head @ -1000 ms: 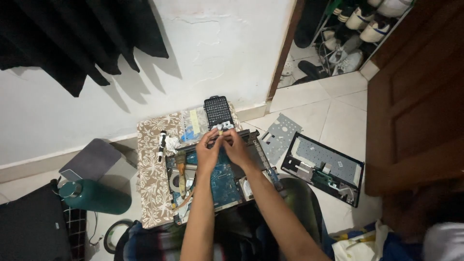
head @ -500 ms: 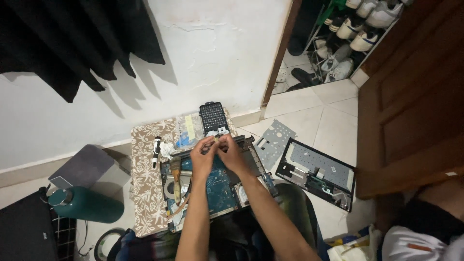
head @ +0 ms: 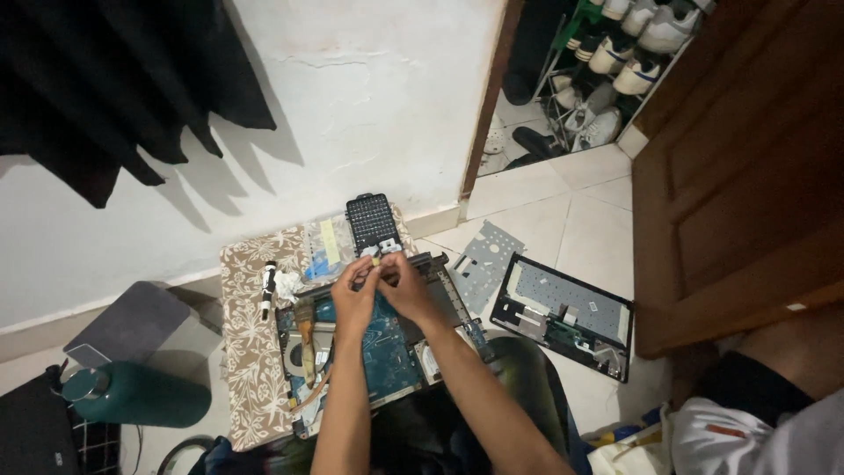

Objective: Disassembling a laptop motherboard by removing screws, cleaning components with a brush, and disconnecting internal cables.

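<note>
Head view: both hands (head: 376, 280) pinch one small pale part (head: 376, 260) together above the opened laptop (head: 387, 352)

Green bottle (head: 132, 396) lying on its side on the floor at left, just beside a grey flat panel (head: 132, 324). Black cloth (head: 105, 79) hanging against the white wall (head: 369, 97), casting shadows. Perforated grey metal plate (head: 486, 258) flat on the tiled floor (head: 589, 237), near a black keyboard bezel (head: 563, 315) lying face down. Shoe rack (head: 615, 62) with light-coloured shoes beyond the doorway. Brown wooden door (head: 747, 176) at right. Paintbrush (head: 308, 339) on the patterned cloth's near side.
</note>
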